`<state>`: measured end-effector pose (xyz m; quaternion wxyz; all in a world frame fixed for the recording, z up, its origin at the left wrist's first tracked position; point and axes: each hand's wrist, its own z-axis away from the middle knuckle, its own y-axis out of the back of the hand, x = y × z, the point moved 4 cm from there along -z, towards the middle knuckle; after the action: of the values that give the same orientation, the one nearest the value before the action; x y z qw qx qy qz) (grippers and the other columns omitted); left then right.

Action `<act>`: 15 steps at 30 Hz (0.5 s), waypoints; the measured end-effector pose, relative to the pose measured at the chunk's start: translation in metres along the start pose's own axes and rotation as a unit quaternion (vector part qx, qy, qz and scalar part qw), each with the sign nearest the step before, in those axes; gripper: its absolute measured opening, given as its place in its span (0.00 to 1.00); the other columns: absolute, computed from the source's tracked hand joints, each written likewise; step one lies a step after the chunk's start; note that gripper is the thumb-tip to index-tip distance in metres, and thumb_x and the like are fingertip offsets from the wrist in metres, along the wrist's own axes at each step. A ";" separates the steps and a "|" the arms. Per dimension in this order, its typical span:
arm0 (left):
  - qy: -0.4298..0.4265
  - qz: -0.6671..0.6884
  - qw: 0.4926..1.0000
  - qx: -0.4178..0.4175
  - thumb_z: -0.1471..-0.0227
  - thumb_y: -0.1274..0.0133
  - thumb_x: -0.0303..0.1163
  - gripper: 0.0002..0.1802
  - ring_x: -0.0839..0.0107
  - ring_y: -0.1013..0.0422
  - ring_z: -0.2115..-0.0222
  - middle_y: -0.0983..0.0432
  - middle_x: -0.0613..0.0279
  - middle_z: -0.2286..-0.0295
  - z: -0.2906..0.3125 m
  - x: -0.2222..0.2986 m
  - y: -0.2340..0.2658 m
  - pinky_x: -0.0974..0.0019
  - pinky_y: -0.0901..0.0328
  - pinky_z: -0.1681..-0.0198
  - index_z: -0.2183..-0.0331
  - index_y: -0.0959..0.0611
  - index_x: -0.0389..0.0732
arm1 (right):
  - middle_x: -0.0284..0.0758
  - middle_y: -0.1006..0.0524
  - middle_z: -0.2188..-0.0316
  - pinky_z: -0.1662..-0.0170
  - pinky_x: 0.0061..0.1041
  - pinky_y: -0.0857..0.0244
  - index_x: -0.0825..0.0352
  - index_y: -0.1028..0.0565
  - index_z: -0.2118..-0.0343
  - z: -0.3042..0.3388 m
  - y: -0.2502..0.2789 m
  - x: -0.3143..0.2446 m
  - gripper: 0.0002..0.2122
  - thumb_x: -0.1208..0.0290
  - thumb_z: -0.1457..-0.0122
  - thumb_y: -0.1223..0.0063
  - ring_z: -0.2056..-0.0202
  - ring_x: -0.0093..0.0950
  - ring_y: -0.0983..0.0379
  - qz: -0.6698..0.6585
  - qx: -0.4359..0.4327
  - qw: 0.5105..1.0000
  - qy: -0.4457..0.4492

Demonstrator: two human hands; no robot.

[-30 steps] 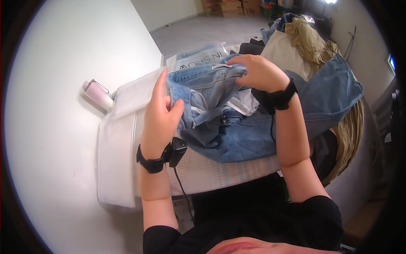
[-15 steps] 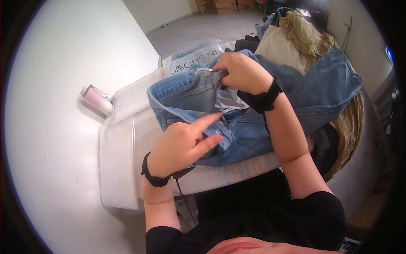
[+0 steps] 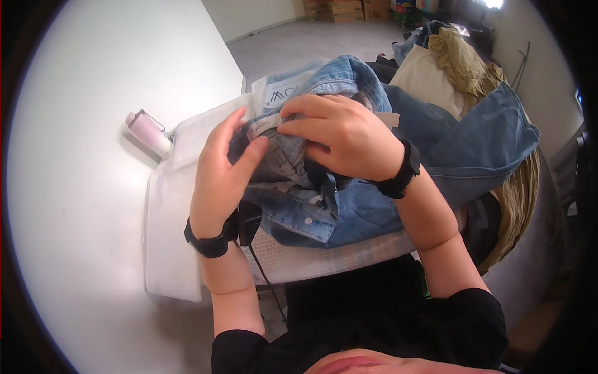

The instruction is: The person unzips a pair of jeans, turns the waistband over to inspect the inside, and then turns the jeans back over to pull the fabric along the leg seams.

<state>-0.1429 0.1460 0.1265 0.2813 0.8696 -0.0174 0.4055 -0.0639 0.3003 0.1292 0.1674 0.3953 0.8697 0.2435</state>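
Blue jeans (image 3: 367, 215) lie across the covered surface, their waist facing me and folded open on the inside. A pale label (image 3: 268, 126) shows at the inner waistband. My right hand (image 3: 349, 134) bends over the waistband, its fingertips gripping the jeans beside this label. On the left, my left hand (image 3: 218, 174) stands at the waistband's edge with thumb and fingers apart. Denim shows in the gap between them. A pale tag (image 3: 389, 119) sticks out beyond the right hand. Each wrist wears a black strap.
Behind the jeans lies a clear plastic bag (image 3: 274, 93) with printing. Khaki and cream clothes (image 3: 461, 68) are heaped at the far right. A pink and white bottle (image 3: 148, 134) is at the left by the white wall. Cardboard boxes (image 3: 346, 9) stand at the far back.
My left hand has moved up and left from the front fly to the waistband. The right hand has turned over and come nearer, and the waistband has folded, showing its label.
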 end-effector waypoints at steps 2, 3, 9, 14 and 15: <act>-0.004 -0.105 0.993 -0.047 0.57 0.48 0.35 0.22 0.66 0.35 0.61 0.34 0.52 0.60 -0.004 0.001 -0.006 0.68 0.42 0.58 0.60 0.30 0.33 | 0.34 0.31 0.66 0.62 0.28 0.37 0.67 0.28 0.71 0.001 -0.001 0.000 0.12 0.81 0.63 0.50 0.67 0.33 0.32 0.010 -0.003 1.000 0.009; 0.047 -0.061 0.995 -0.058 0.58 0.46 0.35 0.21 0.72 0.34 0.66 0.30 0.57 0.66 -0.005 -0.004 -0.006 0.71 0.40 0.63 0.61 0.29 0.33 | 0.34 0.31 0.66 0.62 0.27 0.37 0.67 0.28 0.71 0.001 -0.004 0.000 0.12 0.81 0.63 0.49 0.67 0.33 0.32 0.010 0.000 1.000 0.001; 0.093 0.119 0.988 -0.018 0.57 0.47 0.33 0.16 0.82 0.38 0.74 0.31 0.67 0.77 -0.014 -0.022 0.005 0.78 0.42 0.69 0.66 0.27 0.33 | 0.34 0.31 0.67 0.68 0.25 0.36 0.67 0.28 0.72 -0.002 -0.001 -0.009 0.09 0.81 0.60 0.48 0.73 0.31 0.31 -0.053 0.078 0.990 -0.107; 0.041 0.156 0.987 0.024 0.53 0.51 0.31 0.13 0.81 0.38 0.72 0.31 0.66 0.74 -0.018 -0.023 0.010 0.78 0.42 0.66 0.66 0.29 0.33 | 0.36 0.31 0.77 0.73 0.23 0.36 0.69 0.29 0.75 0.015 -0.021 -0.001 0.04 0.77 0.56 0.49 0.77 0.28 0.31 -0.167 0.056 0.956 -0.234; 0.039 0.217 0.975 0.028 0.53 0.52 0.31 0.13 0.81 0.38 0.72 0.31 0.66 0.73 -0.017 -0.021 0.010 0.78 0.43 0.65 0.66 0.29 0.32 | 0.40 0.29 0.76 0.69 0.24 0.36 0.69 0.29 0.73 0.019 -0.031 0.000 0.07 0.73 0.54 0.48 0.74 0.31 0.30 -0.199 0.006 0.940 -0.275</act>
<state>-0.1715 0.1416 0.1244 0.1626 0.8360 -0.1838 0.4907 -0.0736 0.2884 0.0960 0.4431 0.2664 0.8521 0.0818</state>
